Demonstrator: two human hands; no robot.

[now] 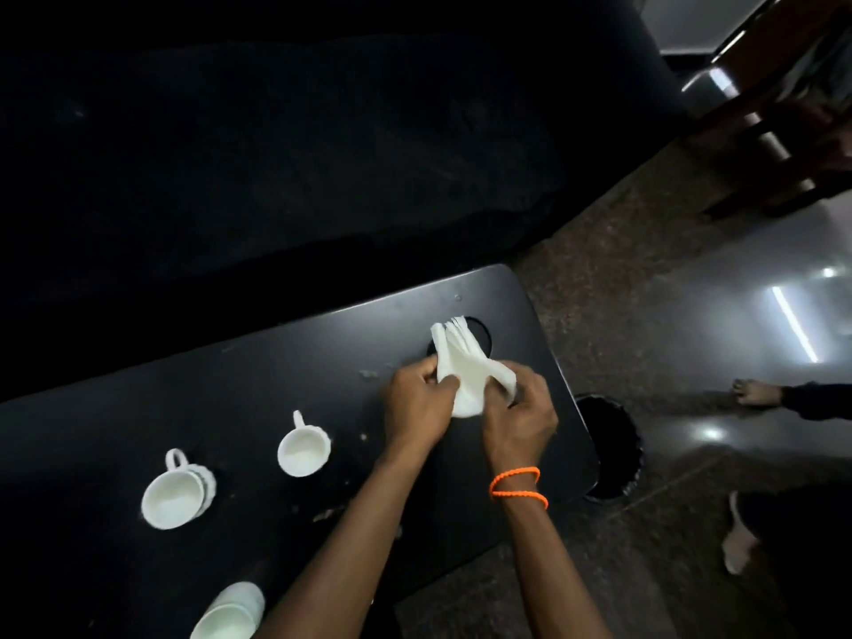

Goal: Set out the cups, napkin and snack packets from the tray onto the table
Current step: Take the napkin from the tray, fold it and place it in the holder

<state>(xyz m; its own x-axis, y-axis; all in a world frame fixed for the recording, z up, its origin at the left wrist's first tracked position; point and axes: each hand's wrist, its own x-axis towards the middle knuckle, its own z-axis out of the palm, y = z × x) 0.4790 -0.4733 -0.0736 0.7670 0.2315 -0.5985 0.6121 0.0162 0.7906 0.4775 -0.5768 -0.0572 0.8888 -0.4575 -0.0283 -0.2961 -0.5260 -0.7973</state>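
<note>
A white napkin stack (461, 362) is held above the right part of the black table (138, 408). My left hand (415, 403) pinches its left edge and my right hand (518, 415) grips its right side. Its fanned top edges point away from me, over a round hole (479, 332) in the tabletop. A white cup (304, 449) stands to the left of my hands. Further left stands another white cup (173, 498), which looks stacked in a second one. A third white cup (230, 613) shows at the bottom edge. No tray or snack packets are in view.
A black bin (608, 449) with a liner stands on the floor at the table's right end. Another person's foot (756, 392) and a sandalled foot (737, 544) are on the floor to the right. A dark sofa (276, 154) runs behind the table.
</note>
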